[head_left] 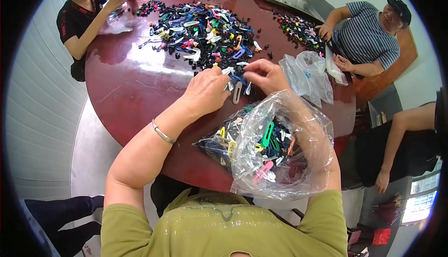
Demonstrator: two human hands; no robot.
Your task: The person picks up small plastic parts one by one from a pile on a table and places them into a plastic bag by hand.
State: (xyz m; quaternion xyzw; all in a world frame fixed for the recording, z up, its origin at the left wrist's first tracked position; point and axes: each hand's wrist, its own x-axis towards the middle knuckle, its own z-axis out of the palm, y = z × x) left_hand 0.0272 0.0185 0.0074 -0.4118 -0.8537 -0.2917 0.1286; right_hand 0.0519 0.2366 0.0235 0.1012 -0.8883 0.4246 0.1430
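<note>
left hand [205, 89], right hand [267, 76] at smooth-clip heap [205, 33]; right grip narrow, left can't tell; crinkly bag [247, 163].

Olive-green short-sleeved shirt [210, 224] — pale glittery lettering across it — and a silver bangle [163, 133].

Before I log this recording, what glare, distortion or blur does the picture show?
Head view: fisheye distortion with dark corners; white glare on the table left of the clip pile; shiny highlights on the clear bag; window overexposed.
</note>
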